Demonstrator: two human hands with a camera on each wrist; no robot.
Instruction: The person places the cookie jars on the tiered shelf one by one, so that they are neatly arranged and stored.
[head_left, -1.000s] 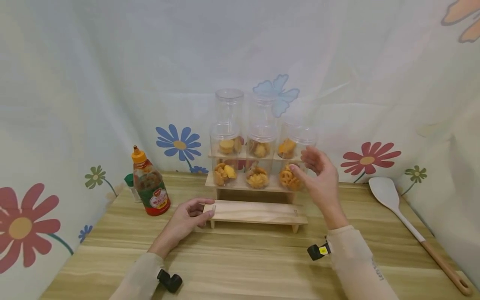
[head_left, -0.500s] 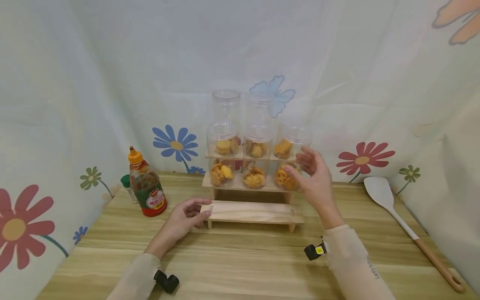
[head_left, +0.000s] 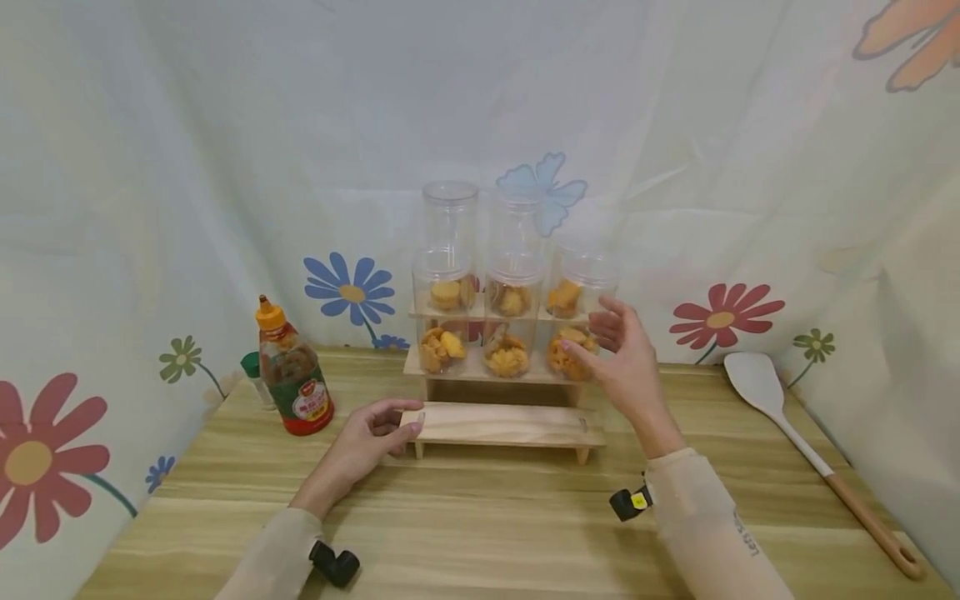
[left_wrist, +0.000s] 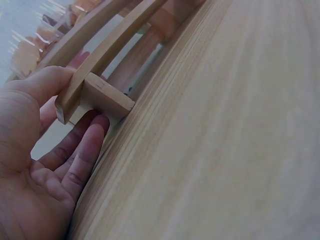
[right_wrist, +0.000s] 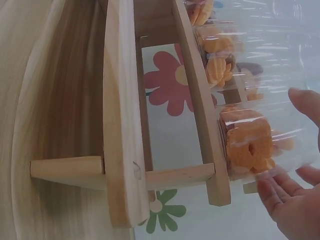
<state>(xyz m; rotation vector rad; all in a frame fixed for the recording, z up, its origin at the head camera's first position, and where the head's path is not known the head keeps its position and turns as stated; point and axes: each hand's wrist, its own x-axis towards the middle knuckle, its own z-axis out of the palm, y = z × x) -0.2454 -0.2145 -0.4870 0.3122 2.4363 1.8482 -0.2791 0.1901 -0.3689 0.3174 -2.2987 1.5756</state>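
Observation:
My left hand (head_left: 372, 432) pinches the left end of the lowest shelf of a pale wooden stepped rack (head_left: 502, 423). In the left wrist view the thumb lies over the shelf's edge and the fingers curl beneath it, by the leg. My right hand (head_left: 626, 358) holds the right-hand clear plastic jar (head_left: 572, 357) on the middle shelf, thumb in front and fingers at the far side. Orange-brown crackers fill the bottom of this jar, also visible in the right wrist view (right_wrist: 250, 142). More clear jars of snacks, such as the middle one (head_left: 510, 358), stand on the two upper shelves.
A ketchup bottle (head_left: 302, 387) with a yellow cap stands left of the rack, a small green-capped shaker (head_left: 255, 371) behind it. To the right lies a white spatula (head_left: 757, 383) with a wooden handle. A flowered cloth (head_left: 360, 125) hangs behind the wood-grain table (head_left: 465, 533).
The head view has shifted slightly, so everything sits a little further left in it. Both hands stay in nearly the same places on the rack and jar.

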